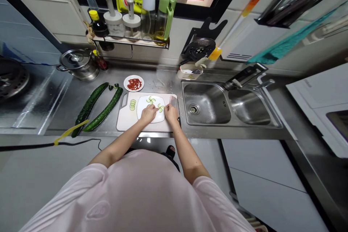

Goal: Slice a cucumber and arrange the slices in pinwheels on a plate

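A white plate (144, 102) rests on a pale cutting board (126, 119), with thin cucumber pieces (150, 100) laid on it in curved patterns. My left hand (148, 113) is over the plate's middle, a finger reaching toward the right-hand pattern; whether it pinches anything is too small to tell. At the plate's right edge my right hand (170, 112) has its fingertips pressed together, and what they hold, if anything, cannot be made out. Beside it lies a knife (173, 100), blade partly visible. Overlapping cucumber slices (132, 104) sit on the board's left side.
Two long cucumbers (106, 111) and a small plate of red bits (134, 83) lie left of and behind the board. A lidded pot (78, 64) stands at the back left. To the right is a double sink (208, 103); bottles line a wall shelf (130, 41).
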`<state>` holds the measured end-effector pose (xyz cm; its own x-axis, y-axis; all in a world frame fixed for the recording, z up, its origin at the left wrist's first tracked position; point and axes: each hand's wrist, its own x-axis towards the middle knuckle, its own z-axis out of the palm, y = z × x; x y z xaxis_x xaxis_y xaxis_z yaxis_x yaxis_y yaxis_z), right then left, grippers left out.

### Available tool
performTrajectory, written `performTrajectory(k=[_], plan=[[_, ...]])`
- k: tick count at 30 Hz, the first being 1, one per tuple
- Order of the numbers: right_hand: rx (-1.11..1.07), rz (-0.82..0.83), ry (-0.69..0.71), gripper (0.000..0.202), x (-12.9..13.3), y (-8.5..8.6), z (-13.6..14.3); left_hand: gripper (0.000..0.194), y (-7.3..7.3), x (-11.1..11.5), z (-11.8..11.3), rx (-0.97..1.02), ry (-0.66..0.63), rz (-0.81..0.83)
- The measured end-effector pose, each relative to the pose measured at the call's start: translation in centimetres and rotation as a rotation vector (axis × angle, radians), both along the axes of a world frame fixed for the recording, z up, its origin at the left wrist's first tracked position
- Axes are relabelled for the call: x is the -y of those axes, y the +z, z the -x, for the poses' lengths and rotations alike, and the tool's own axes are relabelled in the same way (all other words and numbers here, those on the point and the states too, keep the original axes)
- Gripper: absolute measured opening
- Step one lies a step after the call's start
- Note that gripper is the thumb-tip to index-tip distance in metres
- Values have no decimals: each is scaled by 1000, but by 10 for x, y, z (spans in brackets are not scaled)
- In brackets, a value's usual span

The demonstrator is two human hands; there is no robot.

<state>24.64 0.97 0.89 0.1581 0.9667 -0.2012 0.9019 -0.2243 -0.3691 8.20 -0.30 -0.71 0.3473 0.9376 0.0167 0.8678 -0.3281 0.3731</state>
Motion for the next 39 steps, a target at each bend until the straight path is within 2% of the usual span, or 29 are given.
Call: performTrajectory(k=[7, 18, 30, 39], plan=[[1, -4, -4, 29, -1, -1, 0, 37, 0, -1, -1, 17, 10, -12], [-31, -3, -34, 27, -2, -5, 2, 36, 1, -1, -4, -61, -42, -25], [-10, -14, 15, 34, 3, -6, 2, 35, 7, -2, -5, -54, -24, 17], [48, 20, 34, 38, 6, -3, 4, 35, 6, -1, -4, -19, -22, 12]])
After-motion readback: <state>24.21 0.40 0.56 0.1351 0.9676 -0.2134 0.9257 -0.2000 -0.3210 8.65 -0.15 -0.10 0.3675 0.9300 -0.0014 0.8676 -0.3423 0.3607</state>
